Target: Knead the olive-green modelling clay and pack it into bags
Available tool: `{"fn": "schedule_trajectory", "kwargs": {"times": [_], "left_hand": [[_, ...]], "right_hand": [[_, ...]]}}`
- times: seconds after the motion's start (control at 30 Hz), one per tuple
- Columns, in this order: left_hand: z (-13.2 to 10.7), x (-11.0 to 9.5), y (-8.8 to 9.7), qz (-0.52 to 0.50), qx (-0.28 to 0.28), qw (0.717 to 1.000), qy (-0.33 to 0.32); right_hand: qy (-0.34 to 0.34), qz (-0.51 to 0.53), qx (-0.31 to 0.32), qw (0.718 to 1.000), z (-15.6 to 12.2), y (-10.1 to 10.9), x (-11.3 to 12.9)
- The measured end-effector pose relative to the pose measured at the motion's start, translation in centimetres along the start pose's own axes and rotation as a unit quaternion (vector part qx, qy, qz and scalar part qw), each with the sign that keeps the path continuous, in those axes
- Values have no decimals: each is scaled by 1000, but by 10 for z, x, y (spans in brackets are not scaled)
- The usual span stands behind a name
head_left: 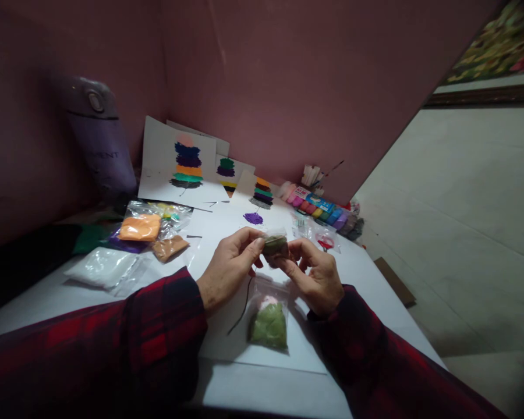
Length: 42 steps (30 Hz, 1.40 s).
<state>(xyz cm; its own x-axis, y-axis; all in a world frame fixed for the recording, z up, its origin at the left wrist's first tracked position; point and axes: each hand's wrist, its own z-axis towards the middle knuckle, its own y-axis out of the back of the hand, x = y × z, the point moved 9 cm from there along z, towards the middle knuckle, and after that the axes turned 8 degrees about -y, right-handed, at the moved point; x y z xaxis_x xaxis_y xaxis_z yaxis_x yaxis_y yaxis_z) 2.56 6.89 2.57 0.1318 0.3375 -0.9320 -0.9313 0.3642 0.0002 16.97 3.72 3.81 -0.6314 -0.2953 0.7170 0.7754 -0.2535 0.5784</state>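
My left hand [229,263] pinches one side of a small clear bag with soft olive-green stuff [275,245] in it. On its other side, the thumb and fingers of my right hand [317,276] close on the same bag, held above the table. A thin dark cord [245,305] trails from below my left hand down onto the white sheet. Just under both hands lies a clear zip bag with green and a little pink stuff [268,326]. What exactly fills the bags I cannot make out.
At left lie an orange packet [140,227], a brown packet [170,248] and a white packet [102,267], with a purple bottle [102,139] behind. Sheets with coloured layers [179,163] lean at the back. A multicoloured pack [317,206] and red-handled scissors [325,241] lie at right.
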Motion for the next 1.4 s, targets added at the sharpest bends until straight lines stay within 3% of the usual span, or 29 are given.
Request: {"fn": "schedule_trajectory", "kwargs": {"times": [1.4], "left_hand": [[0,8,-4,2,31,999,33]], "right_hand": [[31,-38,-4,999,-1,0,7]]}}
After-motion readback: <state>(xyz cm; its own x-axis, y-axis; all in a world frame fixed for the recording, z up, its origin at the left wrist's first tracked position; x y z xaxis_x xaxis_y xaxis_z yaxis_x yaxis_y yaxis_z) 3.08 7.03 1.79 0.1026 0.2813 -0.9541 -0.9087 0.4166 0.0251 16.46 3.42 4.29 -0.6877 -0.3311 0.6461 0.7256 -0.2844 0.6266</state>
